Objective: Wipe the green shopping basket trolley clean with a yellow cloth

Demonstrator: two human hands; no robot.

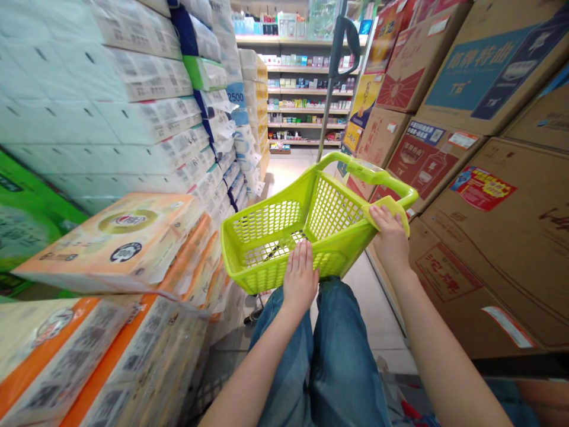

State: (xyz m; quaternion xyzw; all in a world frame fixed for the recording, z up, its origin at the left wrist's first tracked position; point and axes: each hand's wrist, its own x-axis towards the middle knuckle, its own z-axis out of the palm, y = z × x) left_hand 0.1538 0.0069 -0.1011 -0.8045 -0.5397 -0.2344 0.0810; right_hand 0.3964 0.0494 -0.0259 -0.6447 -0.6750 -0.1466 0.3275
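A lime-green plastic shopping basket (267, 219) hangs tilted in front of my knees, with nothing visible inside it. My left hand (300, 275) lies with fingers together over its near rim, fingertips hooked over the edge. My right hand (390, 235) grips the basket's right rim by the green handle (377, 175). My legs in blue jeans (329, 350) are below the basket.
Stacked packs of tissue paper (124, 237) fill the left side of the narrow aisle. Brown cardboard cartons (489, 196) are piled on the right. A grey pole with a handle (335, 65) stands ahead. Shelves of goods (302, 77) close the far end.
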